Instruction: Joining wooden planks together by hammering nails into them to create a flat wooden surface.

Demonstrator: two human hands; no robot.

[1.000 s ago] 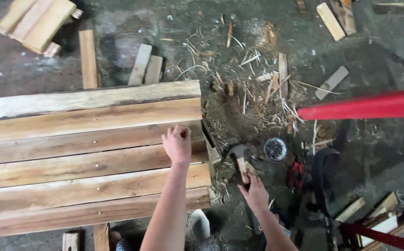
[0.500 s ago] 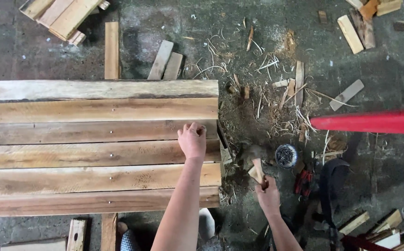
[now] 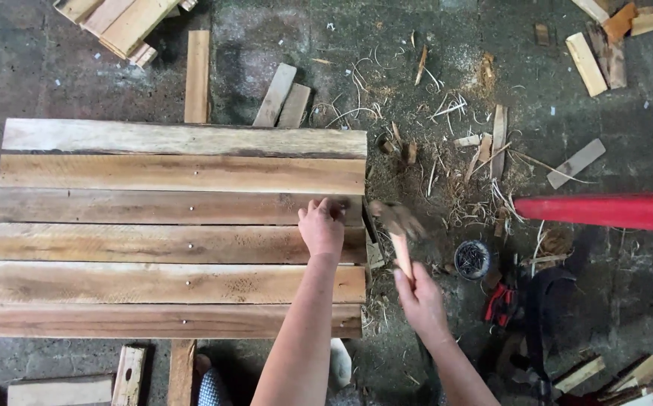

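Our left hand [image 3: 321, 228] rests, fingers curled, on the plank panel [image 3: 176, 225]; right hand [image 3: 419, 299] fingers grip a blurred hammer [image 3: 396, 225].

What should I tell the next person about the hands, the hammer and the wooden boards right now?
Left hand: pressed on the third plank of the slatted brown wooden panel, near its right end; whether it pinches a nail is too small to tell.
Right hand: gripping the wooden-handled hammer, its head blurred beside the panel's right edge.
Small round dark tin sits on the floor to the right.
Done: nail heads show along the planks' middle.
Left: none visible at the right end.
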